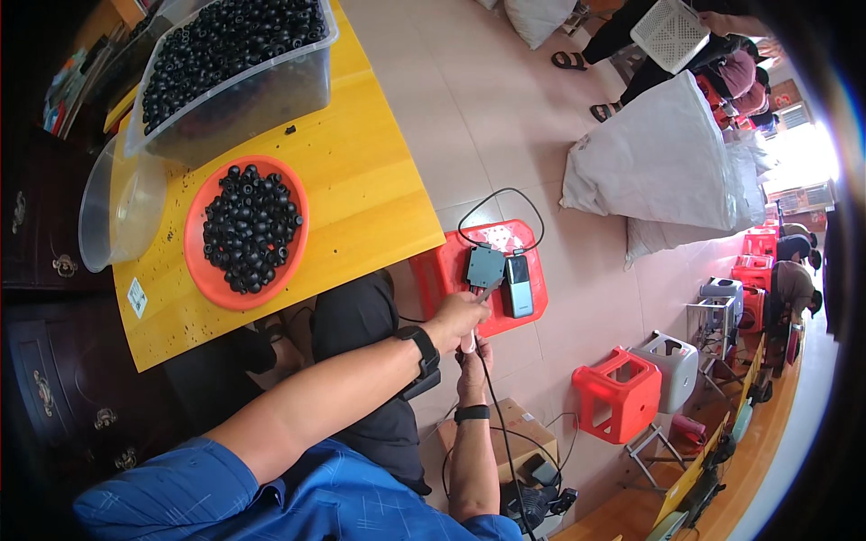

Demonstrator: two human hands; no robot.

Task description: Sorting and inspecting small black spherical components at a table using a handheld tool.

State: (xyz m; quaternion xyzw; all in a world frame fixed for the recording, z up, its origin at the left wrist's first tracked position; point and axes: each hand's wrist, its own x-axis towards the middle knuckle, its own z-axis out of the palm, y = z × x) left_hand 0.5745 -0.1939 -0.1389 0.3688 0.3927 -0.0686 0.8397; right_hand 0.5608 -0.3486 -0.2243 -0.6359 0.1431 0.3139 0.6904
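Lying on a red plastic stool point(448, 270) beside the table: a small dark box point(484, 266) with a black cable point(499, 424), and just to its right a flat grey device point(518, 285) like a phone. Touching the lower edge of the dark box with the fingertips, the left hand point(458, 316), closed around something thin (perhaps the cable end, too small to tell for sure). Just below it, almost touching, the right hand point(471, 356), also curled narrow around the black cable, which runs down between the arms toward the floor. On both wrists, black bands. Further left, on the yellow wooden table point(374, 194), an orange round tray point(200, 269) filled with small black round parts point(251, 227), well apart from both hands. Above it, a clear plastic bin point(293, 86) heaped with many more of the same black parts point(225, 45). Beside the tray, hanging over the table's left edge, a clear empty-looking bowl point(113, 212). Scattered over the table top, tiny black crumbs. Below the hands, on the tiled floor, a cardboard box point(523, 428) and some dark gear with wires. To the right, a second red stool point(615, 392), a grey stool point(672, 365), and large white sacks point(658, 162). Far at the top right, other people sitting, one holding a white basket point(669, 32).
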